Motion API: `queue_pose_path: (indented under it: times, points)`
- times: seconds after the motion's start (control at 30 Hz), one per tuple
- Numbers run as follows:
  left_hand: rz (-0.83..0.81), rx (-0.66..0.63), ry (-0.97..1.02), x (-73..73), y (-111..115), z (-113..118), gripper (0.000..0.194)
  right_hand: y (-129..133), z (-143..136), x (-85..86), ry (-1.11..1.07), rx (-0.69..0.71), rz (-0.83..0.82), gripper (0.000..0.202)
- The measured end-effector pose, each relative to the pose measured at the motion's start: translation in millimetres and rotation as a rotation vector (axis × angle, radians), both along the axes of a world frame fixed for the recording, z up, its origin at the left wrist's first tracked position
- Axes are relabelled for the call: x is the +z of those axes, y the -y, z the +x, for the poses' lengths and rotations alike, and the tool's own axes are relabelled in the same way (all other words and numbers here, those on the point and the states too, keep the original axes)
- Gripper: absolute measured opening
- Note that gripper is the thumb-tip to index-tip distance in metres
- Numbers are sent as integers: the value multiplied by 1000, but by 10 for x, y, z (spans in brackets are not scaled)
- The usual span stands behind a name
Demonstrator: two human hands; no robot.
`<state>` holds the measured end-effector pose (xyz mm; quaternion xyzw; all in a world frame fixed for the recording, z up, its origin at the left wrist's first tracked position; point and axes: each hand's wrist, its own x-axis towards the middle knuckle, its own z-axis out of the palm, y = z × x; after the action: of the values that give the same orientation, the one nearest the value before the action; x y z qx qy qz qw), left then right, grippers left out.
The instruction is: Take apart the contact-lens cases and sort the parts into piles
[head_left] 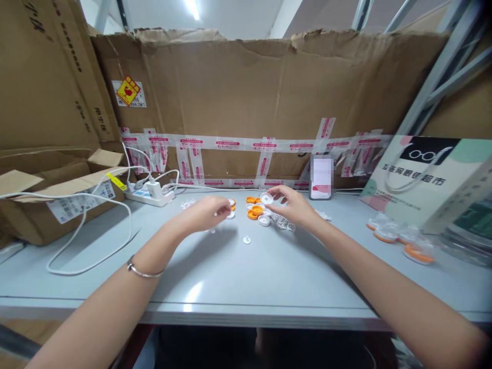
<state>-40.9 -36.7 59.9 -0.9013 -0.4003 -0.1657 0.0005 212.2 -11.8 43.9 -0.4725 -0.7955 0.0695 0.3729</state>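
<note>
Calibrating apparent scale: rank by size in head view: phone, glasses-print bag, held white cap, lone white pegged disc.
Glasses-print bag
Phone
White cap in right hand
White pegged disc

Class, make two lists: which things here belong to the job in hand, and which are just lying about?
Likely in the job:
right hand, holding a white cap
left hand
orange caps
small white peg

Just lying about, it seems:
phone
power strip
open box
paper bag
</note>
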Motion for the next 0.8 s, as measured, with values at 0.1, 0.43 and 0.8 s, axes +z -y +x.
queue_pose_path:
  times: [0.1, 0.43, 0.8]
  points:
    - [-43, -210, 42, -143, 105, 227, 21, -2, -1, 8, -10, -3, -12, 25]
    - [-38, -350, 6, -247, 114, 337, 18, -4, -203, -80, 6, 58, -157, 28]
    - [144, 408, -29, -56, -506, -571, 23, -288, -728, -120, 281, 154, -114, 31]
